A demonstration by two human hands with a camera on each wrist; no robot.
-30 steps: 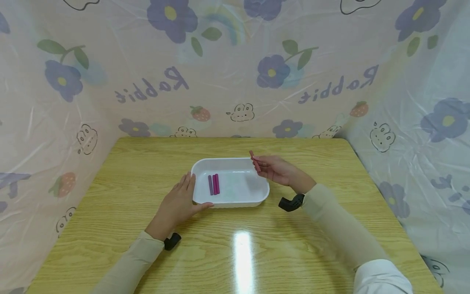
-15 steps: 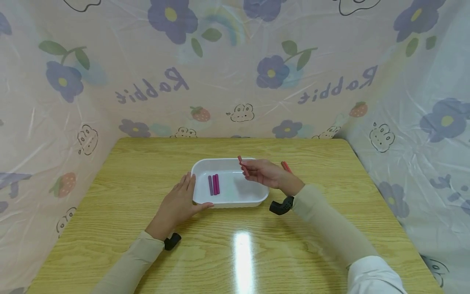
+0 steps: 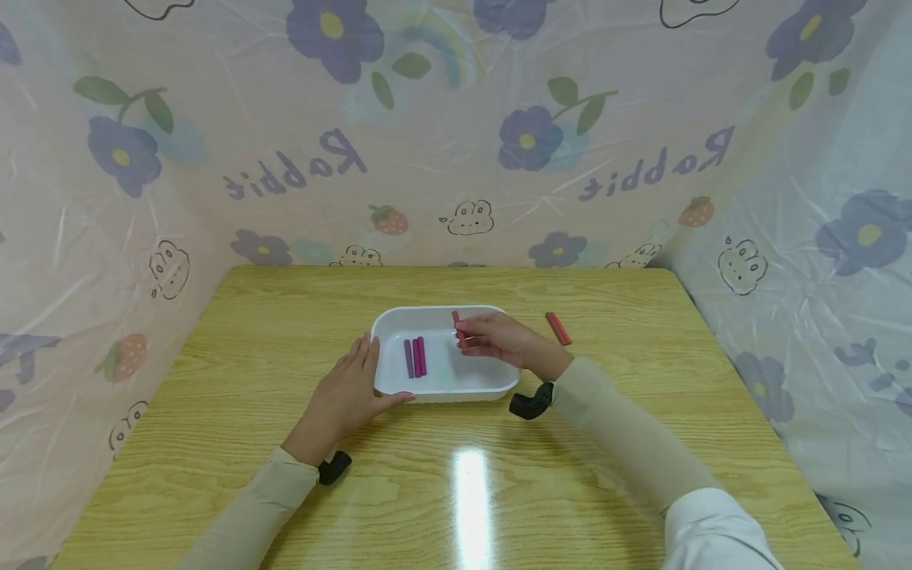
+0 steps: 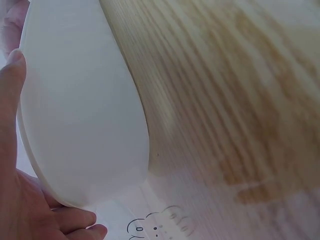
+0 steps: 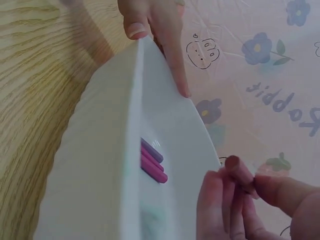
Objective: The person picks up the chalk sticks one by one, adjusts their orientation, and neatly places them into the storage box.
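A white rectangular tray (image 3: pixel 442 380) stands on the table. Its left end is steadied by my left hand (image 3: pixel 345 396), fingers laid straight along the side and thumb on the front rim. My right hand (image 3: pixel 499 336), over the tray's right half, pinches a brownish-red crayon (image 3: pixel 457 321) between thumb and fingertips. The right wrist view shows the crayon's flat end (image 5: pixel 233 163) above the tips. Inside the tray, toward the left, lie a greyish-purple crayon (image 3: pixel 408 359) and two magenta crayons (image 3: pixel 419 356), side by side.
Two red crayons (image 3: pixel 558 328) lie together on the wooden table (image 3: pixel 606 301), right of the tray. A patterned plastic sheet (image 3: pixel 456 158) hangs behind the table and along both sides. Light glares off the table's front (image 3: pixel 472 507).
My right hand has moved left and slightly down with the crayon, farther over the tray. The two red crayons on the table have come into sight behind it. My left hand has stayed put.
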